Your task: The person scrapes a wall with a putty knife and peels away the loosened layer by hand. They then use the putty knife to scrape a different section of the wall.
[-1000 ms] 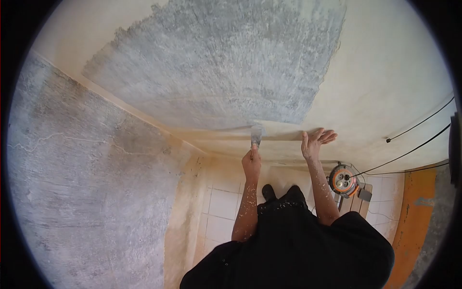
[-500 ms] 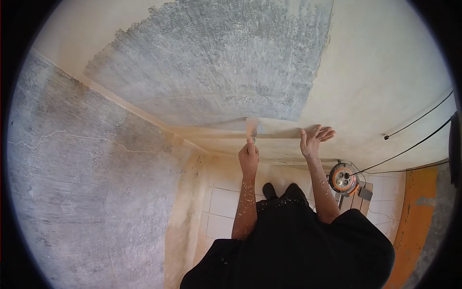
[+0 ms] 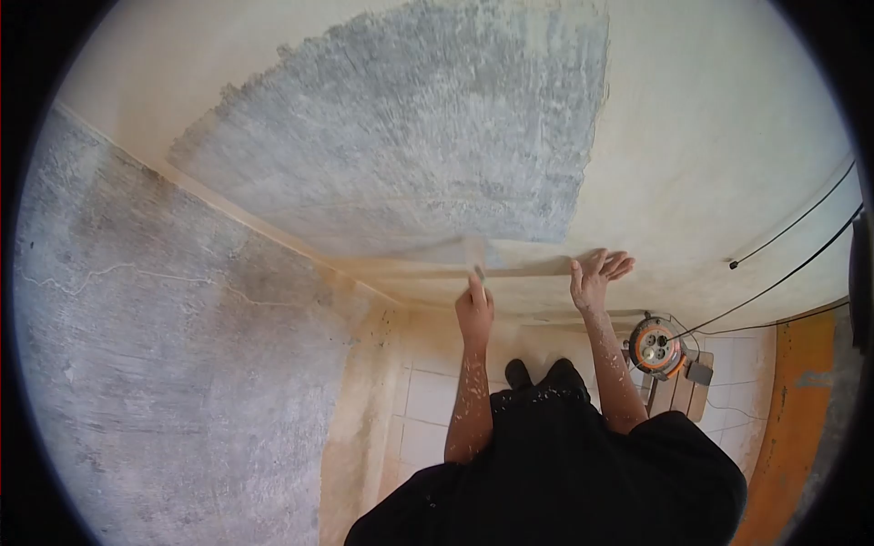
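Observation:
My left hand (image 3: 474,308) is closed around the handle of a scraper (image 3: 474,252), whose blade is blurred by motion. The blade lies at the lower edge of a bare grey patch (image 3: 437,136) on the wall. Cream paint (image 3: 683,136) surrounds that patch. To the right, my right hand (image 3: 596,278) rests with fingers spread against the painted wall, holding nothing. Pale flakes cling to both forearms.
A round cable reel (image 3: 655,346) with sockets sits on a small wooden stool (image 3: 678,393) at the lower right. Black cables (image 3: 774,278) run from it along the wall. On the left stands another scraped grey wall (image 3: 182,364). White tiles (image 3: 428,400) cover the floor.
The view has shifted slightly, so the wall patch, reel and feet appear a little moved. The scraper has blurred with motion in my left hand. My right hand stays against the wall.

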{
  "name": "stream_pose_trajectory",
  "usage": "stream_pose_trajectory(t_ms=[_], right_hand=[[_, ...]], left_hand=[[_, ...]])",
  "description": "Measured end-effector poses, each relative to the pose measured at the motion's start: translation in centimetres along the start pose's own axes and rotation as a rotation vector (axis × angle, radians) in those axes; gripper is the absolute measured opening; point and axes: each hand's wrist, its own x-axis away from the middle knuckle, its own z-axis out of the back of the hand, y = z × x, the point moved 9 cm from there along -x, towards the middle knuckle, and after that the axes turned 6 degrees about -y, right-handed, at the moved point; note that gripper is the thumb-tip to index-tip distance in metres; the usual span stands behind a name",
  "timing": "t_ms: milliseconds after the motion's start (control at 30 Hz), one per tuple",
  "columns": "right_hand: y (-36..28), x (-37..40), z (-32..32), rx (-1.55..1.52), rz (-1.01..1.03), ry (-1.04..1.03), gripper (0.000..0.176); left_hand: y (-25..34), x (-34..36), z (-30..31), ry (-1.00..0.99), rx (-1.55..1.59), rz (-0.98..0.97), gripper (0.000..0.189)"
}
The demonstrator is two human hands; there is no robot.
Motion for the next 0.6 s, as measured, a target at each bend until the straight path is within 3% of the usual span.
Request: stream_pose_trajectory(t_ms=[67,233,300,400,600], right_hand=[[-0.3,0.0,-0.2,-0.025,-0.013,-0.014,0.086],[-0.5,-0.1,-0.2,-0.021,-0.009,0.02,0.086],[-0.4,-0.1,-0.1,-0.008,0.0,0.032,0.085],[-0.6,-0.4,0.0,0.001,0.006,0.021,0.084],[-0.3,0.0,-0.2,0.022,0.01,0.025,0.086]], left_hand=[[4.5,1.1,0.1,-0.026,-0.006,-0.026,0.064],[-6.5,0.9,1.8,0.04,-0.196,0.021,0.061],[-7.5,0.8,2.1,0.106,-0.251,-0.025,0.059],[-2.7,1.6,1.2,0.107,-0.229,-0.183,0.055],[-8.4,0.6,1.4,0.113,-0.193,-0.121,0.051]])
